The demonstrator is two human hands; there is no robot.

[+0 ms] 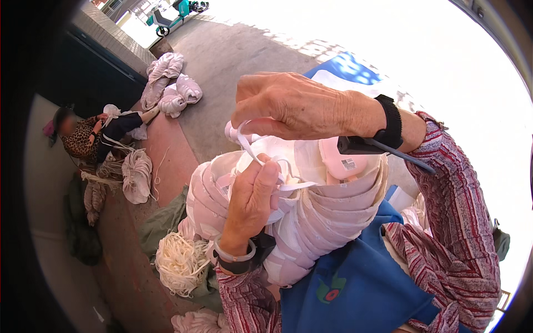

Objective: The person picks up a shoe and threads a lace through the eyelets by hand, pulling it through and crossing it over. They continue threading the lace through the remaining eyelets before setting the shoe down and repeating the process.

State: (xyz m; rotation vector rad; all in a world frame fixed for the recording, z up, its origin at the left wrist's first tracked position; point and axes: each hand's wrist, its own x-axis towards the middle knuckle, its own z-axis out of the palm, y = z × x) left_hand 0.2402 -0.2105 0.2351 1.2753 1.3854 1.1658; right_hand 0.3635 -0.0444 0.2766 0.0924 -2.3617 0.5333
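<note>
A white fabric strip (pixel 244 141) runs in a loop between my two hands. My left hand (pixel 250 194) is closed, with the strip pinched between thumb and fingers and a short end sticking out to the right. Above it, my right hand (pixel 288 105) is closed on the upper part of the strip, its fingers curled down. Under both hands lies a large bundle of nested, pale pink and white curved fabric pieces (pixel 327 222) on my lap. A smooth pink piece with a small white label (pixel 344 158) shows at the bundle's top right.
A heap of loose off-white strips (pixel 180 263) sits left of the bundle on green cloth (pixel 164 222). A blue apron (pixel 355 277) covers my lap. At left, another person (pixel 91 136) sits beside tied bundles (pixel 136 175). More bundles (pixel 166 69) lie by the wall; a teal scooter (pixel 180 11) stands far off.
</note>
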